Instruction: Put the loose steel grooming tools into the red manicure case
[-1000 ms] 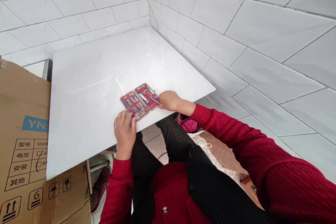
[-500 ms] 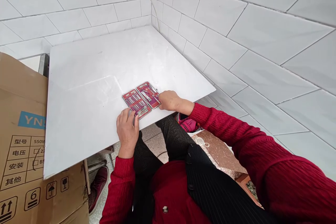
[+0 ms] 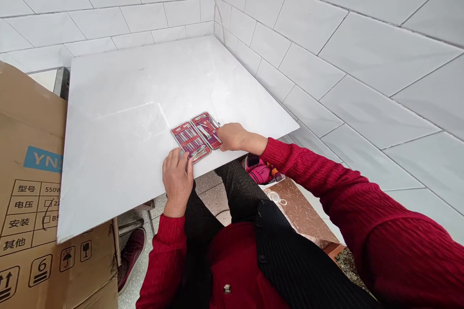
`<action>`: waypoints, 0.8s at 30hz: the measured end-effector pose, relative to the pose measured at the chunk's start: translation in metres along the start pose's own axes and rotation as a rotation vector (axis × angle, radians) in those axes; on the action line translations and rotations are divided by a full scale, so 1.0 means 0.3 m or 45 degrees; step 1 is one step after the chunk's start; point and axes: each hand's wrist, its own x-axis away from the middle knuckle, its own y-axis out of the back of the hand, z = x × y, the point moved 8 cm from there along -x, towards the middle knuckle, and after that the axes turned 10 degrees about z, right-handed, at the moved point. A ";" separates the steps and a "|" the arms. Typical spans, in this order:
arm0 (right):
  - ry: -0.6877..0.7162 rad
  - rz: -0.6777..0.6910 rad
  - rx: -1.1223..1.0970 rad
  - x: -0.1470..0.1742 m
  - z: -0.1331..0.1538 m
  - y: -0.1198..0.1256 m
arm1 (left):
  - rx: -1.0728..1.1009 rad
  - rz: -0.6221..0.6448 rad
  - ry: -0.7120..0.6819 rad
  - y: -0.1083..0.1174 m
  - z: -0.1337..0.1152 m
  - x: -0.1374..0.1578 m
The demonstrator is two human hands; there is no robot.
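An unfolded manicure set (image 3: 191, 139) lies near the front edge of the white table, with a red lining and several slim metal tools in its two halves. My left hand (image 3: 177, 174) rests at the near left corner of the case, fingers loosely bent and apart, the fingertips touching its edge. At the right half my right hand (image 3: 234, 136) is closed, its fingers curled down against the case. Whatever those fingers pinch is hidden behind the hand. Beside them, one thin metal tool (image 3: 212, 120) sticks out at the upper right side.
The white tabletop (image 3: 116, 91) reaches back to a tiled wall corner, where a thin cable (image 3: 218, 9) hangs. A large cardboard box (image 3: 32, 231) stands at the left. Below on the right are a pink cloth item (image 3: 259, 170) and a brown patterned surface (image 3: 304, 212).
The camera view has shifted slightly. Both hands stay at the case in nearly the same positions, and the tools in the right half look slightly shifted.
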 end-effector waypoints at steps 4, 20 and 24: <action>-0.002 0.007 0.020 0.000 -0.010 -0.014 | 0.010 0.005 0.004 0.000 0.000 0.000; -0.055 -0.123 -0.098 -0.069 -0.011 0.010 | 0.009 0.016 0.017 0.002 -0.004 -0.004; -0.033 -0.201 -0.229 -0.026 -0.051 -0.019 | 0.032 0.006 0.027 0.004 0.000 -0.004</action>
